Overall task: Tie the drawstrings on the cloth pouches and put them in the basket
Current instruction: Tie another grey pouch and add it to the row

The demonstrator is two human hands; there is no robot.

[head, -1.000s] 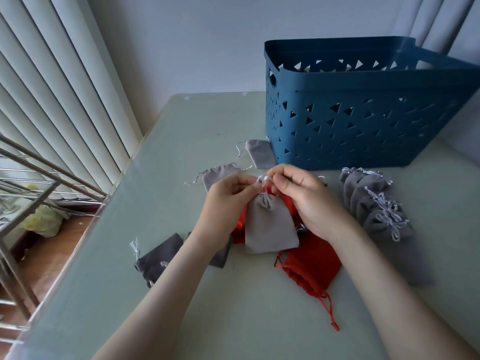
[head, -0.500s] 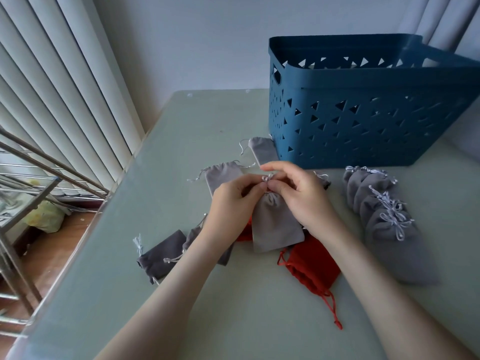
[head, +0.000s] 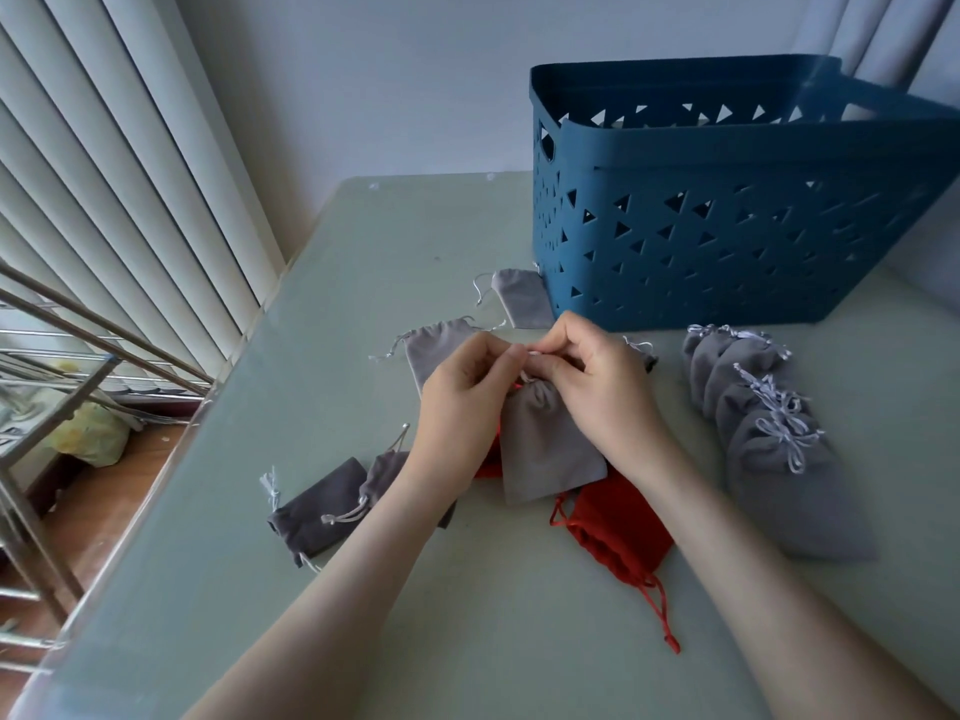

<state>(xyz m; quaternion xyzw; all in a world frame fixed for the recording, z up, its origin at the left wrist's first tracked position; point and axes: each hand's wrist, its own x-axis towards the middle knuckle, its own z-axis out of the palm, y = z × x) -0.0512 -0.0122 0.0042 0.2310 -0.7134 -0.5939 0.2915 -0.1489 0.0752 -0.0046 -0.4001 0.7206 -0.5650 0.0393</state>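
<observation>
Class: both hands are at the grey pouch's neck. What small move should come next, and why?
Probably draw the cord ends apart to tighten the knot. The left hand and right hand both pinch the white drawstring above the gathered neck of the grey pouch, and no finished bow shows there, unlike the tied pouches at the right.
</observation>
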